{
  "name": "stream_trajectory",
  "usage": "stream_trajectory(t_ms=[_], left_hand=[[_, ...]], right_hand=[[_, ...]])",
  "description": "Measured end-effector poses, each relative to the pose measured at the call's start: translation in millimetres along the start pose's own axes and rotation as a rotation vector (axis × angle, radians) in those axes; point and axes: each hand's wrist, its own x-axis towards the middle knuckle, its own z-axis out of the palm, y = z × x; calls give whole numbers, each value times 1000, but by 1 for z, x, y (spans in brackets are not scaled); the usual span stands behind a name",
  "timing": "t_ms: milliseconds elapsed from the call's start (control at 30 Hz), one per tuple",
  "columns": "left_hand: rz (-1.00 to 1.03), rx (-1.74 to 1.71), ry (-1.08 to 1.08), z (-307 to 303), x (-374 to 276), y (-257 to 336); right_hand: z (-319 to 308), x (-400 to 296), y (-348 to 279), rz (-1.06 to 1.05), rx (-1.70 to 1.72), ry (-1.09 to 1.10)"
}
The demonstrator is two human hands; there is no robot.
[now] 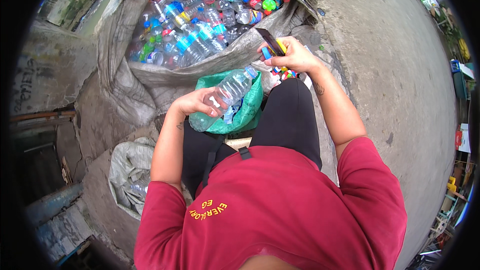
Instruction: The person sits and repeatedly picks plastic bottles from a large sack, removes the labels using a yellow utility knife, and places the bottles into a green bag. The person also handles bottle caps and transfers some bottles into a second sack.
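My left hand (200, 101) grips a clear plastic bottle (234, 87) with no label, tilted with its neck up to the right. A blue ring shows at the bottle's mouth. In my right hand (287, 54) is a utility knife (270, 42), black and yellow, its blade end pointing up and left. A blue bottle cap (266, 53) sits between the fingers of that hand. Under the bottle stands a green woven sack (255, 101) with scraps of labels (231, 112) inside. Loose bottle caps (288, 72) of several colours lie below my right hand.
Ahead, a large grey woven sack (157, 77) holds many plastic bottles (195, 36). A smaller whitish sack (125, 161) with a clear bottle in it lies at the left. Concrete pavement (390, 82) stretches along the right, with assorted clutter at its far edge. A concrete wall (56, 60) stands at the left.
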Motion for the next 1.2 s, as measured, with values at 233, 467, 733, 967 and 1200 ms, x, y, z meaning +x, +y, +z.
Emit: stream_trajectory(t_ms=[233,467,733,967,1200], left_hand=[[302,-274,612,-20,-83,-61],[629,-650,1470,0,-292,-187],[365,-1294,1898,100,-360,-332],[214,-1292,1916,60,-396,-449],[-100,-307,2519,10,-341,-362]], right_hand=[[-75,-14,100,523,-943,363],[-85,-22,186,575,-733,458],[-81,-13,181,657,-507,446],[-66,9,131,653,-536,418],[-4,88,84,356,-617,510]])
